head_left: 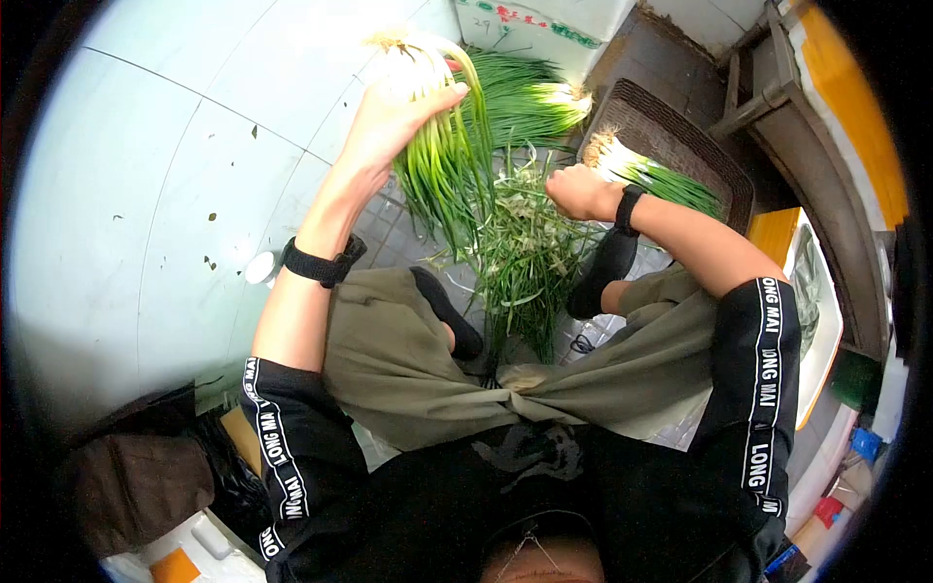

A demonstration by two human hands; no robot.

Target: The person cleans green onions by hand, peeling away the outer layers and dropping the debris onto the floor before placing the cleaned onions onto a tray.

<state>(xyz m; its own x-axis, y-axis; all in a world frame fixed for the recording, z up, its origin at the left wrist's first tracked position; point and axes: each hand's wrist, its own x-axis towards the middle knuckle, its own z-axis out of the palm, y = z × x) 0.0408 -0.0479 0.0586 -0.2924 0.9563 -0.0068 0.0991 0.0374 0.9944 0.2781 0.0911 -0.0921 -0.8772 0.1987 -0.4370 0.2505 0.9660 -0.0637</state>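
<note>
green onion bunch point(442, 165) held up by its pale end

the left grip point(406, 109) is closed around the bunch, just below the fuzzy roots point(392, 41). the roots point up and the long leaves hang down. the bunch is up in the air, over the tiled floor point(391, 212) and next to a heap of loose leaves point(530, 238). i can't tell if the hanging tips touch the heap.

the right grip point(581, 192) is just beside the heap, and its fingers look curled in. i can't tell if it is pinching a leaf.

near the right grip, a smaller bunch point(637, 170) lies on a brown tray point(637, 105), with its roots toward the hand. past the heap, a big bunch point(515, 97) lies by a white box point(535, 34).

the held bunch looks light. its leaves look soft and floppy, so they would likely bend or tear if squeezed hard. the pale part near the roots looks stiffer, so that is the best place to hold. it may be a bit slippery if wet, so a snug but kind squeeze should do.
</note>
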